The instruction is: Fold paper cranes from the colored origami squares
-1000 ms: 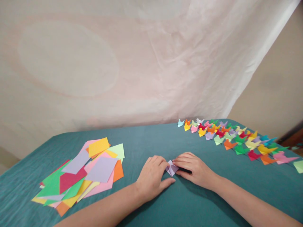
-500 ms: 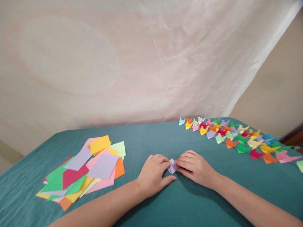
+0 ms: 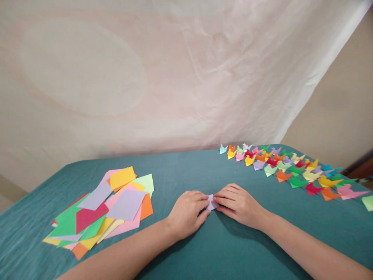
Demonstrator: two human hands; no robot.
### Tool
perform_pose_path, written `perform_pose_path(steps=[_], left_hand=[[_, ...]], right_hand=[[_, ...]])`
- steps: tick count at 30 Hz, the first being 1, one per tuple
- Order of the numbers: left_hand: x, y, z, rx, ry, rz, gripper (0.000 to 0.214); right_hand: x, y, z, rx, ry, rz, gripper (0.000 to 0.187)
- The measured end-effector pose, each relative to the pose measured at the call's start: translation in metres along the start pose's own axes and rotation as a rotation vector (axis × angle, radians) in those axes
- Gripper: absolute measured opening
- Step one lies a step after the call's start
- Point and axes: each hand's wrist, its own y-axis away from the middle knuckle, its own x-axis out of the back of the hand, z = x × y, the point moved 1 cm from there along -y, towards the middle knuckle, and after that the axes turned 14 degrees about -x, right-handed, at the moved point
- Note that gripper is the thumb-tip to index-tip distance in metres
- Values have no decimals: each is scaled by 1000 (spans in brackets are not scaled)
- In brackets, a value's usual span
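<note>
A small folded piece of lilac paper (image 3: pixel 211 203) lies on the green tablecloth between my two hands. My left hand (image 3: pixel 190 214) grips its left side, with the thumb at the near corner and the fingertips along the far edge. From the other side, my right hand (image 3: pixel 240 203) pinches the paper's right edge, fingers bent and close together. The fingertips cover parts of the paper, so its exact folds are partly hidden.
Left of my hands lies a loose pile of coloured paper sheets (image 3: pixel 125 206). Rows of small folded paper birds (image 3: pixel 298 182) in many colours stand along the right side. A pale sheet of cloth (image 3: pixel 175 77) hangs behind the table (image 3: pixel 180 167).
My left thumb has moved in from beside the lilac paper to its near corner. The paper looks smaller and its near point no longer shows. My right hand has barely moved.
</note>
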Motion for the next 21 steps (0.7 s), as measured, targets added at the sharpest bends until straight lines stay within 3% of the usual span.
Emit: perform_pose_path(steps=[12, 21], left_hand=[[-5, 1, -6, -91, -39, 43, 23], [0, -1, -6, -40, -53, 5, 20]], right_hand=[[-7, 1, 0, 60, 74, 2, 19], [-8, -3, -8, 96, 220, 21, 24]])
